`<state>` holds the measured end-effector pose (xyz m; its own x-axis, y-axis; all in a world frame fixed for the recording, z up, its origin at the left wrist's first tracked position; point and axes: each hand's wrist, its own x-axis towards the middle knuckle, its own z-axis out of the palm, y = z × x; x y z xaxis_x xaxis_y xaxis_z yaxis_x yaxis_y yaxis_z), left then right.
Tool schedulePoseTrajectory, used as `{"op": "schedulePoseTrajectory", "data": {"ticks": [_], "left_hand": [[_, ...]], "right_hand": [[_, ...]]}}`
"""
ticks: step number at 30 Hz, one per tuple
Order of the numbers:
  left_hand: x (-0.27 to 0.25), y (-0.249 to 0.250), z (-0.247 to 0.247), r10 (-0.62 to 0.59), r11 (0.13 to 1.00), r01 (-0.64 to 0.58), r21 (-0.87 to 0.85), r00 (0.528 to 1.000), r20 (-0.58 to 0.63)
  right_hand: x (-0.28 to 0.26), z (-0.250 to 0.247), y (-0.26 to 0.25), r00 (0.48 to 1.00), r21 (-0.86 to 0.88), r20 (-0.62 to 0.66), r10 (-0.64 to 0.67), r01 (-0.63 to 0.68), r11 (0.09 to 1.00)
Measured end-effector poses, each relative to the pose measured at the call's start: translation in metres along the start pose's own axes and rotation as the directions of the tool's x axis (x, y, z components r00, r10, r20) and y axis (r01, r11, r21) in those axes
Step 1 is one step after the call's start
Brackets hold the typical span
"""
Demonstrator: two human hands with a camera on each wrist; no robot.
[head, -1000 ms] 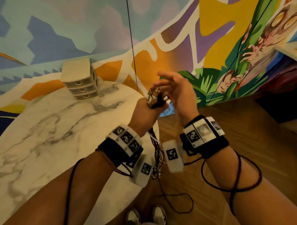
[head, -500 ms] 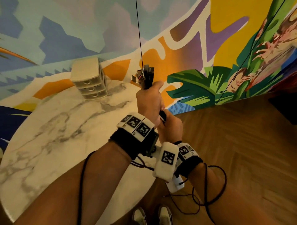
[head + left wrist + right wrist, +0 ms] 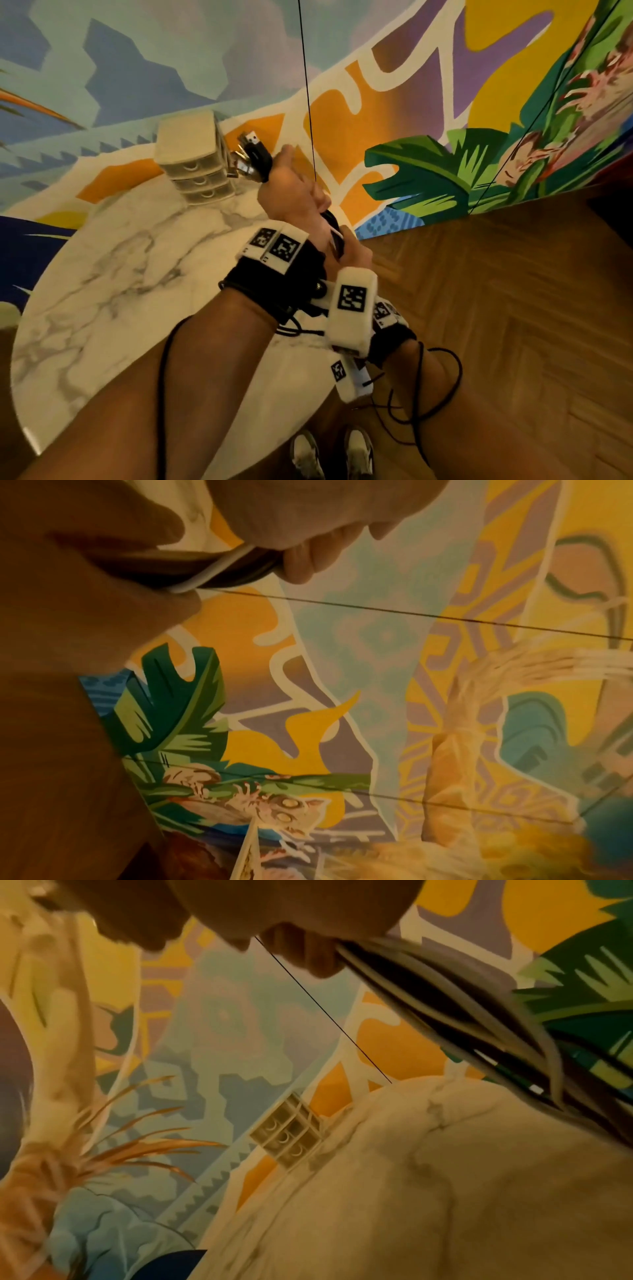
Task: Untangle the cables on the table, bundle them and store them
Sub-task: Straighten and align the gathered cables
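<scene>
A bundle of black and white cables [image 3: 334, 230] is held upright above the round marble table [image 3: 113, 291]. Its plug ends [image 3: 251, 156] stick out above my left hand [image 3: 291, 192], which grips the bundle near the top. My right hand [image 3: 356, 255] sits just below and grips the same cables lower down. In the left wrist view, fingers [image 3: 298, 561] curl round the cables [image 3: 222, 566]. The right wrist view shows fingers [image 3: 308, 955] closed on the cable strands [image 3: 445, 1001], which run down to the right. The cables' lower part is hidden behind my arms.
A small beige three-drawer unit [image 3: 195, 161] stands at the table's far edge, just left of the plug ends; its drawers [image 3: 287, 1137] look shut. A painted mural wall [image 3: 445, 102] is behind, with a thin black wire [image 3: 308, 102] hanging before it. Wooden floor [image 3: 513, 308] lies to the right.
My right hand, open beside the bundle a second ago, dropped below the left hand and gripped the cables. The left hand rose and carried the plug ends left, toward the drawer unit.
</scene>
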<state>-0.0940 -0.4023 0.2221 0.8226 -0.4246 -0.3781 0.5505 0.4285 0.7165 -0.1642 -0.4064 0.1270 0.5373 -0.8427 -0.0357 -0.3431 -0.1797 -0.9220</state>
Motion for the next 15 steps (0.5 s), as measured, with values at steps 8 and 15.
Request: {"op": "schedulePoseTrajectory", "data": {"ticks": [8,15], "left_hand": [[0.044,0.042,-0.039,-0.089,0.995,0.081,0.056,0.984,0.156],[0.015,0.048,-0.045,-0.201,0.845,-0.193,0.499,0.749,0.631]], "right_hand": [[0.0,-0.025,0.018,0.86,0.032,0.495,0.128,-0.165,0.986],[-0.006,-0.045,0.032,0.678,0.256,0.693,0.244,-0.549,0.796]]}}
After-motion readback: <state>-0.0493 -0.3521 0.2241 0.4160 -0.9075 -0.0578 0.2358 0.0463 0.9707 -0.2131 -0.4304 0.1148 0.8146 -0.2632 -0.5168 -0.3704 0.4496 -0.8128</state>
